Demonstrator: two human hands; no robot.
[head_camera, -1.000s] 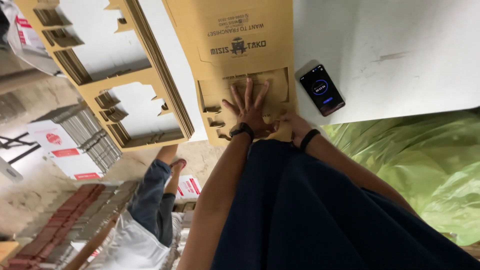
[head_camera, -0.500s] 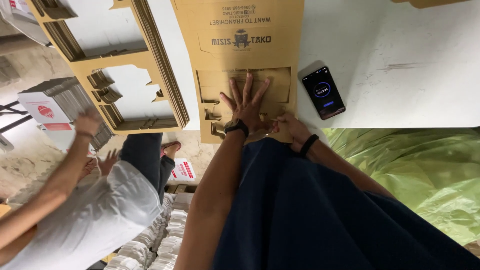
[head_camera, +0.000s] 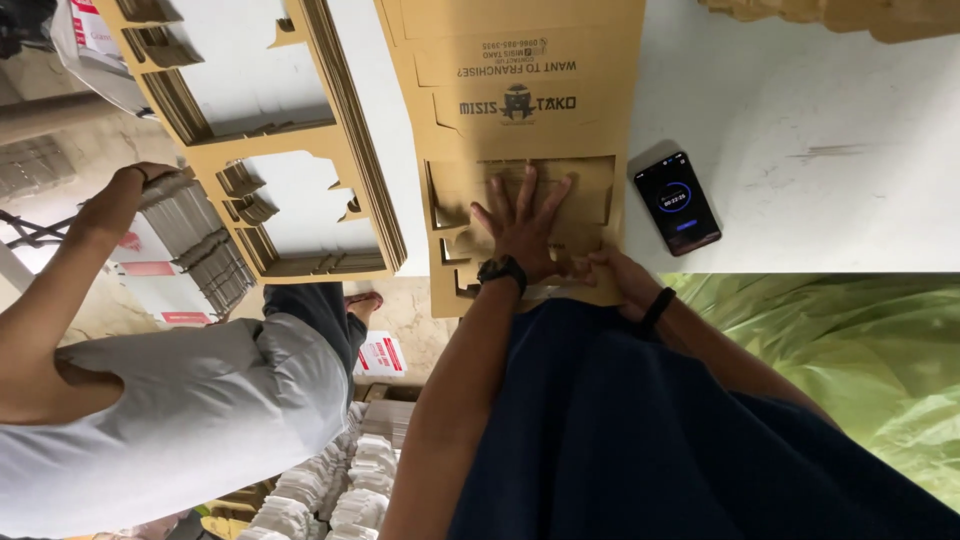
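Observation:
A stack of brown die-cut cardboard sheets (head_camera: 520, 90) lies on a white table (head_camera: 820, 110), overhanging its near edge. My left hand (head_camera: 525, 225), with a black watch on the wrist, presses flat on the top sheet with its fingers spread over a punched-out panel. My right hand (head_camera: 612, 275), with a black band on the wrist, sits at the near right edge of the same sheet. Its fingers curl around the cardboard edge and are partly hidden by my dark blue shirt.
A black phone (head_camera: 678, 203) with a lit screen lies right of the sheets. A stack of punched-out cardboard frames (head_camera: 270, 150) sits to the left. A person in a grey shirt (head_camera: 180, 420) bends there, hand (head_camera: 140, 185) on bundled sheets. Green plastic (head_camera: 850, 350) hangs at right; white folded boxes (head_camera: 350, 480) lie below.
The person in the grey shirt has come further into view at the left and raised an arm to the bundled sheets. My own hands have stayed on the cardboard.

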